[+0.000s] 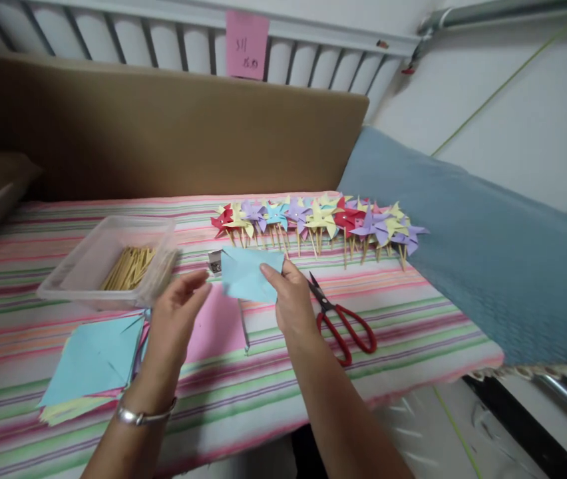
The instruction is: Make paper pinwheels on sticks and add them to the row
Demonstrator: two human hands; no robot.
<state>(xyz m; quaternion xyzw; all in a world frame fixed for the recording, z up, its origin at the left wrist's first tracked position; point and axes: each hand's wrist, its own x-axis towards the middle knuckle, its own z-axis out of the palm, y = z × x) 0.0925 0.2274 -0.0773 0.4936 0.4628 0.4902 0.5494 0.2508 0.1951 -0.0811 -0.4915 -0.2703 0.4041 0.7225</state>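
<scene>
My right hand (291, 299) pinches a light blue paper square (248, 273) and holds it above the striped cloth. My left hand (176, 318) hovers just left of that paper with its fingers spread, touching nothing; a silver bracelet circles the wrist. Under the hands lies a pink paper sheet (216, 326). A stack of cut paper squares (91, 362), blue on top, rests at the front left. Red-handled scissors (343, 319) lie right of my right hand.
A clear plastic tub (78, 273) holding wooden sticks stands at the left. A row of several coloured paper pinwheels (318, 223) lies along the back. A small metal object (214, 261) sits behind the blue paper. A blue cushion (488, 266) borders the right; cardboard stands behind.
</scene>
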